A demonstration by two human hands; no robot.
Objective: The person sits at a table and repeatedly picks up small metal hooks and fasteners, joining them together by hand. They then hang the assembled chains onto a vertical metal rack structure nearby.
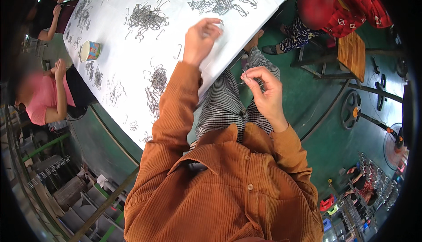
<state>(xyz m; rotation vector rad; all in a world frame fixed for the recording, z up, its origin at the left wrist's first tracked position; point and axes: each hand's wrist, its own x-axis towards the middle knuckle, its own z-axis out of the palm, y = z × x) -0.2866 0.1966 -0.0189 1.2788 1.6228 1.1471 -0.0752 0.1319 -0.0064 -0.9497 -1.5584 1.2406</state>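
Observation:
Over the right part of a white table (pixel 180 0), my left hand (pixel 201 42) is raised with its fingers pinched together. A small, blurred grey bit shows at its fingertips, too unclear to name. My right hand (pixel 267 93) is off the table edge, above my lap, with thumb and forefinger closed on a thin metal wire piece. Bent wire hooks lie in heaps on the table: one pile (pixel 146 18) beyond my left hand, a flatter pile (pixel 213 1) farther right, and another pile (pixel 156 86) beside my left forearm. A single hook (pixel 179 51) lies left of my left hand.
A colourful paper cup (pixel 90 50) stands near the table's left side. A person in pink (pixel 48 97) and another in dark clothes sit along that side. At the right are a person in red (pixel 338 9), a wooden-topped stool (pixel 351 55) and a fan (pixel 392 145).

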